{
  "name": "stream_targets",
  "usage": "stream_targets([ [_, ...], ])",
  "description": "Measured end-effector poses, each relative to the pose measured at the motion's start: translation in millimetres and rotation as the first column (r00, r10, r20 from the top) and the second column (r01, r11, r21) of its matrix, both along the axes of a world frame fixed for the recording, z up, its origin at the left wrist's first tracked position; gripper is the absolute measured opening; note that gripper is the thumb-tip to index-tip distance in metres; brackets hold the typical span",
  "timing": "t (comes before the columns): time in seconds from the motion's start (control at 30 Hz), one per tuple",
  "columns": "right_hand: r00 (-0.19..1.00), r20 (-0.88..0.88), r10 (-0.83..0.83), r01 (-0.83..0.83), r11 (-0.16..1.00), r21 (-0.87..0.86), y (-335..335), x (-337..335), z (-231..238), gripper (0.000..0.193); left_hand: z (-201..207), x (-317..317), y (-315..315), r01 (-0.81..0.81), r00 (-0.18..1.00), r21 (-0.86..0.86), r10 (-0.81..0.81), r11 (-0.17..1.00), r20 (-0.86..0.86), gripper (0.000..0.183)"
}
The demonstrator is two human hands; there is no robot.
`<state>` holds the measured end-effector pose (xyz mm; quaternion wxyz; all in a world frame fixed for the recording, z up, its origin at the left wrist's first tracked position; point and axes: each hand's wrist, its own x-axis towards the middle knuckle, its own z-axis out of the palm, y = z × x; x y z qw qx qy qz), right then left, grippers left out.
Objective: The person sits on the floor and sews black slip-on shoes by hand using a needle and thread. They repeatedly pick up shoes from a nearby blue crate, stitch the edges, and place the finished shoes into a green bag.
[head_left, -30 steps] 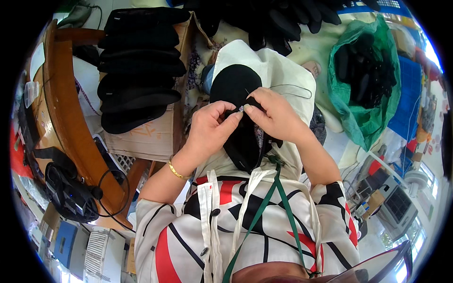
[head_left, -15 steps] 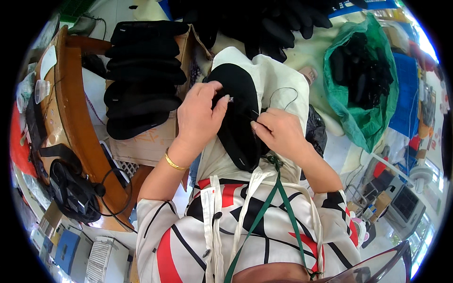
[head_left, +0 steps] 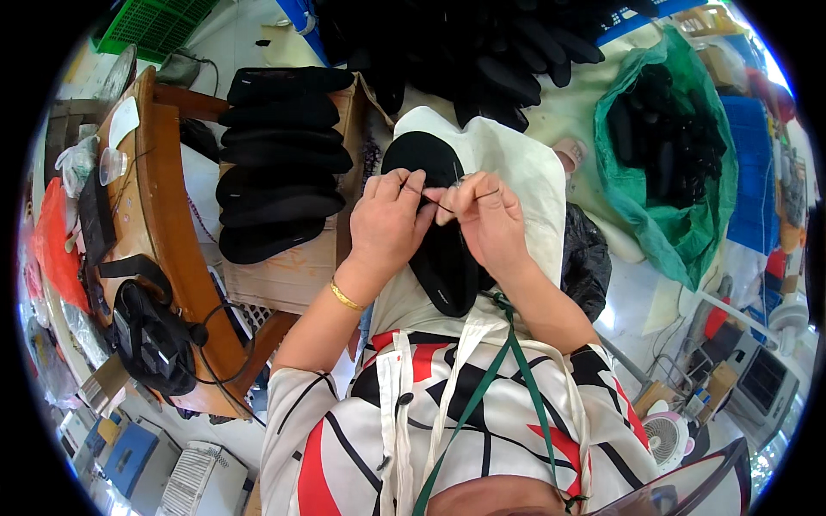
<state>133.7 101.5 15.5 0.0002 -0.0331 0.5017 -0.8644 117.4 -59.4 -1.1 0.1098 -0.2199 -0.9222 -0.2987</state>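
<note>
A black cloth shoe (head_left: 443, 271) lies lengthwise across the off-white cloth (head_left: 525, 163) over my lap. My left hand (head_left: 389, 219) is at its left edge, thumb and fingers pinched together on a dark thread (head_left: 440, 206) just above the shoe. My right hand (head_left: 495, 228) is closed close beside it, with the thread running through its curled fingers. Something small and shiny shows at the right fingers; I cannot make out whether it is a needle or a ring. The middle of the shoe is hidden by both hands.
Several black shoes (head_left: 280, 146) lie in a row on a cardboard box (head_left: 284, 284) at left, beside a wooden table (head_left: 163, 224). More black pieces (head_left: 508, 77) are heaped at the far side. A green sack (head_left: 619, 206) of black items stands right, a black plastic bag (head_left: 587, 258) nearer.
My right hand has moved left and up from the shoe's right edge to my left hand. The loose thread loop at right is now drawn between my hands. The view has shifted slightly.
</note>
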Motion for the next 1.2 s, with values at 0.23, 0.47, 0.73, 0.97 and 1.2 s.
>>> stream_targets([
  [0.23, 0.992, 0.094, -0.087, 0.090, 0.996, -0.030, -7.6, 36.1, -11.4, 0.039, -21.8, -3.5, 4.6, 0.027, 0.980, -0.124, -0.051, 0.992, -0.191, 0.035],
  [0.47, 0.992, 0.088, 0.092, -0.120, 0.904, 0.410, 9.4, 68.1, 5.2, 0.036, -14.8, -3.8, 7.3, 0.039, 0.999, -0.074, -0.040, 0.996, -0.003, 0.033],
  [0.73, 0.938, -0.303, -0.166, 0.336, 0.639, 0.692, 65.9, 71.0, 16.5, 0.016, 5.0, -6.6, -8.3, 0.037, 0.967, 0.146, -0.072, 0.989, 0.244, 0.043],
  [0.97, 0.997, -0.081, 0.010, 0.077, 0.213, 0.974, 133.8, 148.3, 6.7, 0.016, 29.6, -6.4, 19.2, 0.018, 0.996, -0.117, -0.029, 0.993, -0.089, 0.041],
  [1.2, 0.915, 0.170, -0.366, 0.143, 0.688, 0.711, 140.4, 113.4, 22.5, 0.017, 26.2, -13.0, 26.9, -0.012, 1.000, -0.226, 0.011, 0.974, -0.004, 0.028],
])
